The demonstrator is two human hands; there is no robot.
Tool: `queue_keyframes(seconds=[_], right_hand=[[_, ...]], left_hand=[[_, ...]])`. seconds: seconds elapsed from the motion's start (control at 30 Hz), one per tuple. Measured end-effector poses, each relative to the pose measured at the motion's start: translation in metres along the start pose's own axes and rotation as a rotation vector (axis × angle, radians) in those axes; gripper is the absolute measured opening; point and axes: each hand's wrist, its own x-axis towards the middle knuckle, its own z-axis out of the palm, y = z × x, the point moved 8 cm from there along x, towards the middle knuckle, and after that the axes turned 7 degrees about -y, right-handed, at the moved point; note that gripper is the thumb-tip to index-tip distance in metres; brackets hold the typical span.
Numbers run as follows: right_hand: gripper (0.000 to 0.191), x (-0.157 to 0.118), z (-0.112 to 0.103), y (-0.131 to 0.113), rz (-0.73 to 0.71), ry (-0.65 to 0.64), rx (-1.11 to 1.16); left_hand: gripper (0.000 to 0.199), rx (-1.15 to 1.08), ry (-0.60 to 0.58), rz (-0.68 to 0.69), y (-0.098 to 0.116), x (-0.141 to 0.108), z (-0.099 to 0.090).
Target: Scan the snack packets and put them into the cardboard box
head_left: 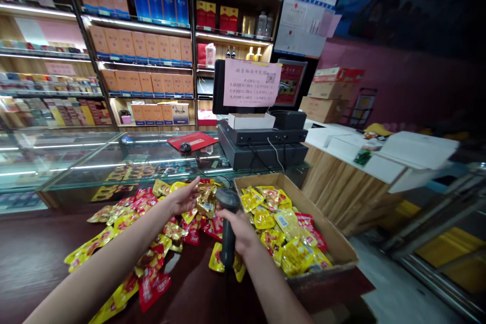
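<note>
My right hand point(243, 230) is wrapped round the handle of a black barcode scanner point(228, 240), whose head is tilted toward the left. Facing it, a gold snack packet point(206, 198) with a white label patch is pinched in the fingers of my left hand point(185, 198). Below and left of that hand spreads a loose pile of red, yellow and gold snack packets point(154, 288) on the dark counter point(34, 243). On the right stands an open cardboard box point(343, 248) with many yellow packets point(298, 258) and a few red ones inside. A yellow packet point(216, 258) lies under the scanner.
Behind the pile runs a glass display case point(87, 162) with a red mouse pad point(192, 140) and a black mouse point(185, 147). A monitor point(218, 88) with a pink paper sign stands on a dark cash drawer point(261, 154). Shelves of boxed goods point(140, 45) line the back wall.
</note>
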Motion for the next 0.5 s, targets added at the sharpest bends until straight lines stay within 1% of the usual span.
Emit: queue_keyframes(seconds=[0.1,0.17,0.23,0.37,0.43,0.5], right_hand=[[0.019,0.001,0.009,-0.003,0.173,-0.138,0.177],[0.014,-0.001,0.013,-0.01,0.252,-0.219,0.272],[0.012,-0.004,0.011,-0.021,0.281,-0.248,0.3],[0.013,-0.01,-0.008,-0.048,0.258,-0.246,0.27],[0.013,-0.013,-0.023,-0.063,0.225,-0.236,0.265],[0.011,-0.015,-0.044,-0.078,0.186,-0.203,0.237]], left_hand=[[0.055,-0.068,-0.146,-0.112,-0.002,-0.016,0.017],[0.063,-0.082,-0.22,-0.13,0.002,-0.025,0.029],[0.07,-0.085,-0.286,-0.124,0.008,-0.03,0.043],[0.088,-0.082,-0.413,-0.138,0.013,-0.026,0.076],[0.094,-0.075,-0.459,-0.153,0.013,-0.019,0.095],[0.097,-0.067,-0.486,-0.166,0.012,-0.009,0.115]])
